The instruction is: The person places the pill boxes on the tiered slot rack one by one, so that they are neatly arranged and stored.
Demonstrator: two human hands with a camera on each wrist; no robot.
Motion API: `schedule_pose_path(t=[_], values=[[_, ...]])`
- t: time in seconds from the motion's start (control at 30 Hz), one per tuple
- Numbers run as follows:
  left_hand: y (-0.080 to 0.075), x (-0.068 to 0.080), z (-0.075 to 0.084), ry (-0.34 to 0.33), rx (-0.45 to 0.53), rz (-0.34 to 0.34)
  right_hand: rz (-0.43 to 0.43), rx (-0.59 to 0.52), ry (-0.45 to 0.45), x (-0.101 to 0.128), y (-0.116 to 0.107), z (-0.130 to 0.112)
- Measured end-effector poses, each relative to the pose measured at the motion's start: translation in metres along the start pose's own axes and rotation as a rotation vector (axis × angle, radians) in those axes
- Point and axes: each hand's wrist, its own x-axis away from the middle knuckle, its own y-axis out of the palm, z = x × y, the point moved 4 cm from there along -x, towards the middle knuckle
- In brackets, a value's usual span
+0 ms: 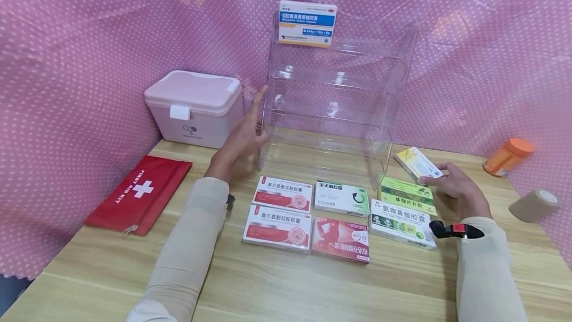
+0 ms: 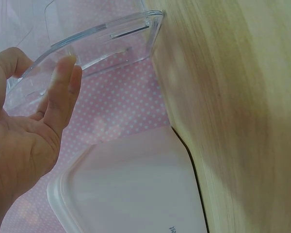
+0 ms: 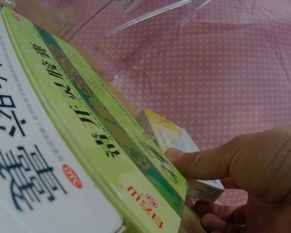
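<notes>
Across the wooden table (image 1: 339, 292), a pink lidded case (image 1: 194, 106) and a red pouch (image 1: 138, 195) lie left of the clear rack (image 1: 332, 82), while an orange bottle (image 1: 509, 157) stands far to its right. Two red-and-white boxes (image 1: 282, 195) lie in front of the rack; a blue-and-white box (image 1: 307, 23) occupies its top tier. Fingers spread, the left hand (image 1: 243, 135) touches the rack's left side. Just beyond the green box (image 1: 406, 189), which hides part of it in the right wrist view, the yellow-and-white box (image 1: 416, 163) sits tilted, its near end pinched between thumb and fingers of the right hand (image 1: 462, 188). Whether it touches the table cannot be told.
</notes>
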Motion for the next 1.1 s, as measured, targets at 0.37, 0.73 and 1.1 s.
schedule_pose_path(t=[0.37, 0.73, 1.1], values=[[0.0026, 0.0000, -0.0014, 0.003, 0.016, 0.004, 0.004, 0.012, -0.011, 0.0011, 0.0014, -0.0005], [0.0016, -0.0016, -0.0010, -0.015, 0.014, -0.010, -0.034, -0.025, -0.068, 0.0047, 0.0060, -0.0028], [0.0013, -0.0010, -0.0020, 0.010, 0.008, 0.000, -0.005, -0.004, -0.066, 0.0009, 0.0063, -0.0023]])
